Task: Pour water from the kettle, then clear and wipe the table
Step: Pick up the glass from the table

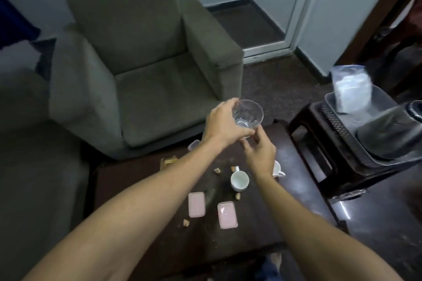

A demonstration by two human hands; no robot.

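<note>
Glass [247,113]: clear, tilted with its mouth toward the camera, held in the air above the far end of the desk; a little water seems to sit at its bottom.
Left hand [222,123]: fingers and thumb wrapped round the side of the glass, grasping it.
Right hand [260,155]: raised just below the glass, fingertips at its base; whether they grip it or only touch it cannot be told.
Desk [141,180]: dark, low, with crumbs [186,223] scattered over it.
White cup [239,180]: upright near the middle of the desk, just left of the right forearm.
Second cup [277,169]: partly hidden behind the right wrist.
Pink lids [196,204]: two, flat on the desk side by side, apart from each other, nearer the camera than the white cup.
Armchair [146,64]: grey-green, beyond the desk.
Stool [319,143]: dark, to the right of the desk, carrying a tray [379,98].
Plastic bag [351,89]: stands in the tray, with white contents.
</note>
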